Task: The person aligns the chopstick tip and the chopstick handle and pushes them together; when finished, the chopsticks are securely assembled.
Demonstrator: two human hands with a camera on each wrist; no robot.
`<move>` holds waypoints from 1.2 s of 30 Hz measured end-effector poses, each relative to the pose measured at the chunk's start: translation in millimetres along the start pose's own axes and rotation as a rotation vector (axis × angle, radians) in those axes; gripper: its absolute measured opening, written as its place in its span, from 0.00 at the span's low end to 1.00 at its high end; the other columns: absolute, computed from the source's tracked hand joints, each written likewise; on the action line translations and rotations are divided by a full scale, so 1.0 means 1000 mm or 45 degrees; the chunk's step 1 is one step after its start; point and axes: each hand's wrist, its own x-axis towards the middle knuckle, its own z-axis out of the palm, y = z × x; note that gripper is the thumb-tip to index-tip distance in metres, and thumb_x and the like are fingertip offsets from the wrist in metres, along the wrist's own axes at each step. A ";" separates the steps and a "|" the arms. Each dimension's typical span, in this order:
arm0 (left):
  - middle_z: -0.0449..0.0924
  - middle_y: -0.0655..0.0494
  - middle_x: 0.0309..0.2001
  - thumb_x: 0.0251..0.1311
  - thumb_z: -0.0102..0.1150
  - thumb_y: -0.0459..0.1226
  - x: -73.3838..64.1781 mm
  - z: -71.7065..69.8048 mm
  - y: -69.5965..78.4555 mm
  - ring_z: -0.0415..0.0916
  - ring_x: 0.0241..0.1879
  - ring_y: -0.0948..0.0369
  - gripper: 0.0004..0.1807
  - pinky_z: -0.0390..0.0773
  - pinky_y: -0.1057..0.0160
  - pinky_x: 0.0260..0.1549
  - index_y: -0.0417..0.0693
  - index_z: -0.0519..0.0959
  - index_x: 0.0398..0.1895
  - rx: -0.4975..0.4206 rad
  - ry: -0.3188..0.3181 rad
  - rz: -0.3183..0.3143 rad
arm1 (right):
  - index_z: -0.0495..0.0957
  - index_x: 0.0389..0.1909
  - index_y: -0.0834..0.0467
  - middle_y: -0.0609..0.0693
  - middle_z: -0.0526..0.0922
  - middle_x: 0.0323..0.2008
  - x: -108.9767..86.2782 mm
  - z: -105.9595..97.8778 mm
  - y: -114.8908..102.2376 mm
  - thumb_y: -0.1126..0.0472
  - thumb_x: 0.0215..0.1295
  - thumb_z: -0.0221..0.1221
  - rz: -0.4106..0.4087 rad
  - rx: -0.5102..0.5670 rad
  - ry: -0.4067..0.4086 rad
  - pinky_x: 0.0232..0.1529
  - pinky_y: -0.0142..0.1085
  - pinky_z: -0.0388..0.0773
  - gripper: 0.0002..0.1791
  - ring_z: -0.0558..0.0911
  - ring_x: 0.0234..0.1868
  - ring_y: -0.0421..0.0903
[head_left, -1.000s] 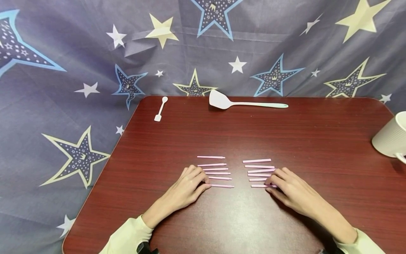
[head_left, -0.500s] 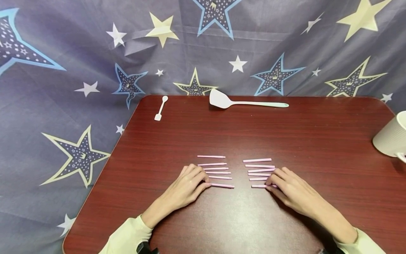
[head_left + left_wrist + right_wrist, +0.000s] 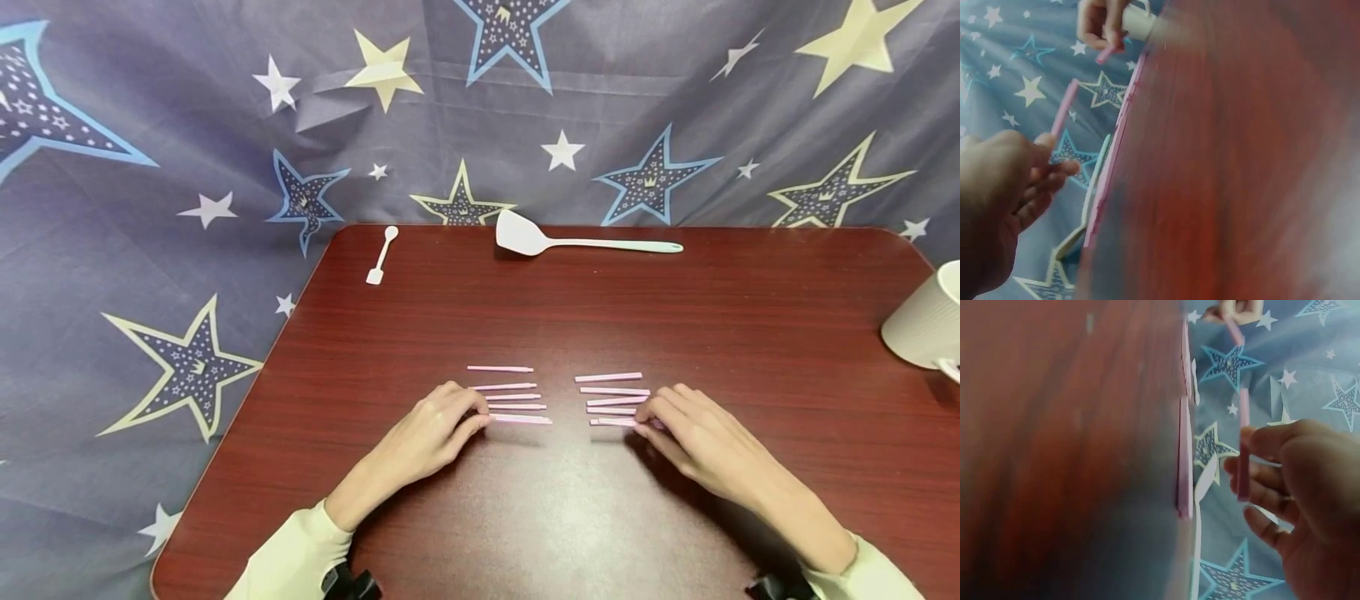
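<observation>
My left hand (image 3: 433, 432) pinches one end of a slim pink stick (image 3: 1064, 107) between thumb and fingers. In the left wrist view that stick stands out above the tabletop. Opposite it, my right hand (image 3: 705, 437) pinches a slim pink tube (image 3: 1244, 409), also lifted off the table in the right wrist view. The free ends of both pieces point toward each other, with a gap between them. Beyond the left hand lies a column of pink sticks (image 3: 500, 368) with narrower right tips. A matching column of plain pink tubes (image 3: 608, 377) lies beyond the right hand.
A white spatula (image 3: 521, 234) with a pale green handle lies along the back edge. Left of it is a small white double-ended spoon (image 3: 381, 257). At the right edge stands a cream mug (image 3: 918, 325). A star-patterned cloth (image 3: 600, 108) hangs behind the dark red table (image 3: 750, 333).
Both hands have picked up the nearest pink piece of their column and raised it off the table. In the head view, these pieces have shifted away from me, over the neighbouring pieces.
</observation>
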 end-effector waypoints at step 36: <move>0.84 0.60 0.29 0.63 0.70 0.30 0.079 -0.042 0.015 0.78 0.29 0.62 0.04 0.76 0.61 0.32 0.46 0.84 0.36 -0.602 0.308 -0.216 | 0.81 0.39 0.63 0.50 0.81 0.33 0.053 -0.002 -0.018 0.53 0.82 0.51 -0.016 -0.006 0.425 0.37 0.41 0.67 0.19 0.78 0.33 0.50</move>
